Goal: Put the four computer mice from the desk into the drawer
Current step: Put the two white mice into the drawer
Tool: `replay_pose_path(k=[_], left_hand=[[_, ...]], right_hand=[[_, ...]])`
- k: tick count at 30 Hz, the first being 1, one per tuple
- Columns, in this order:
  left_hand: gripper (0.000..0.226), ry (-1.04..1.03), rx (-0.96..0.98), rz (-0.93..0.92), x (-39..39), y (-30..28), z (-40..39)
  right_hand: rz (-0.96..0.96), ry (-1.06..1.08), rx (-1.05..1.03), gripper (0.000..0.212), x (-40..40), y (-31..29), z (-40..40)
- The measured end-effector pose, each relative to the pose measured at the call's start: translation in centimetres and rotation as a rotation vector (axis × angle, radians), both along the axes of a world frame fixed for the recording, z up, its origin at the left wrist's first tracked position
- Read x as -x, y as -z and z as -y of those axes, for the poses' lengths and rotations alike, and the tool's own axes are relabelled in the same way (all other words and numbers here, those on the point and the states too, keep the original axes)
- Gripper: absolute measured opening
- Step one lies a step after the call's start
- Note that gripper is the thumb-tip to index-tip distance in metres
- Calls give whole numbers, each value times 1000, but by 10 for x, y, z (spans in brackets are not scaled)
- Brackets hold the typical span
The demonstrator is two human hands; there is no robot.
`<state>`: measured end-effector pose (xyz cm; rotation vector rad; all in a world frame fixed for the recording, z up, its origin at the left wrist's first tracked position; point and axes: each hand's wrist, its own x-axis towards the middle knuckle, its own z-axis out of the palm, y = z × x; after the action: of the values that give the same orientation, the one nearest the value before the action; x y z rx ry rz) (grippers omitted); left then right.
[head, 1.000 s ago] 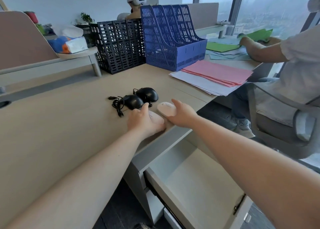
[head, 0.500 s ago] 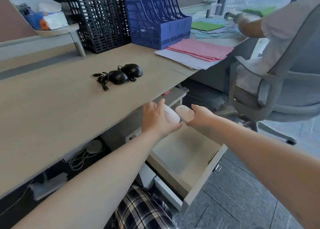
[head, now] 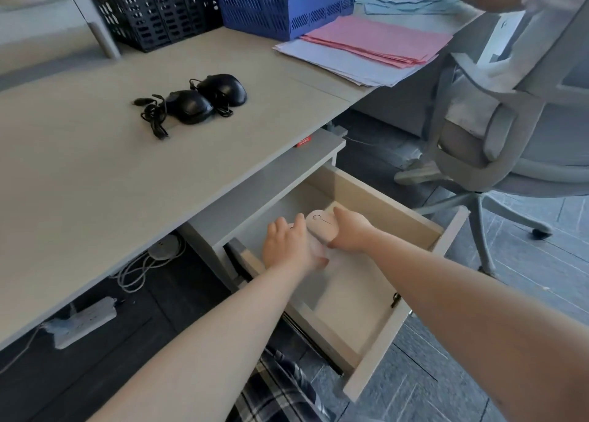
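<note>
Both my hands are down inside the open drawer (head: 376,195) under the desk. My right hand (head: 352,232) grips a white mouse (head: 320,225) near the drawer's back. My left hand (head: 288,246) covers a second white mouse (head: 318,252), of which only a pale edge shows. Two black wired mice stay on the desk: one (head: 191,106) at the left with its coiled cable, the other (head: 226,88) just behind it to the right.
Black (head: 153,10) and blue (head: 280,0) file racks stand at the desk's back, with pink and white papers (head: 376,45) at the right. Another person sits in a grey office chair (head: 510,128) right of the drawer. A power strip (head: 83,321) lies under the desk.
Both hands carried the two white mice from the desk edge down into the open drawer. The black mice have not moved.
</note>
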<state>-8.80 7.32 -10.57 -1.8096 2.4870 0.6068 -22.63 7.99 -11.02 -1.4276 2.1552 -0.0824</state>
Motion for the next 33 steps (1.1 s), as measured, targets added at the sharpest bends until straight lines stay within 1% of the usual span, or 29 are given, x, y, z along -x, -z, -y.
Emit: replay_pose_path(k=[3, 6, 15, 19, 22, 24, 25, 28, 29, 31, 32, 33], left_hand=[[89, 6, -16, 53, 0, 14, 6], [86, 11, -30, 58, 2, 22, 14], [116, -6, -105, 26, 8, 36, 25], [120, 0, -87, 55, 8, 33, 23], [118, 15, -62, 62, 5, 25, 22], [113, 39, -39, 44, 3, 14, 22], [110, 49, -26, 28, 2, 7, 21], [99, 65, 5, -14, 0, -16, 20], [92, 72, 17, -17, -1, -23, 19], [69, 91, 45, -32, -2, -40, 15], [55, 100, 70, -48, -3, -50, 13], [42, 105, 113, -72, -4, -61, 9]], right_hand=[[-46, -42, -31, 63, -2, 15, 8], [-40, -39, -20, 64, -3, 25, 12], [11, -53, 33, 65, -6, 27, 18], [6, -61, 14, 59, -4, 23, 14], [-3, -75, 4, 69, -2, 10, 10], [-6, -71, -3, 77, -1, -2, 10], [-7, -64, -1, 77, -1, -8, 10], [-16, -55, 21, 67, -4, -27, 8], [-19, -59, 38, 63, -6, -33, 8], [-19, -70, 82, 58, -10, -46, 5], [-22, -79, 119, 52, -12, -54, 3], [-30, -82, 166, 41, -15, -62, 2]])
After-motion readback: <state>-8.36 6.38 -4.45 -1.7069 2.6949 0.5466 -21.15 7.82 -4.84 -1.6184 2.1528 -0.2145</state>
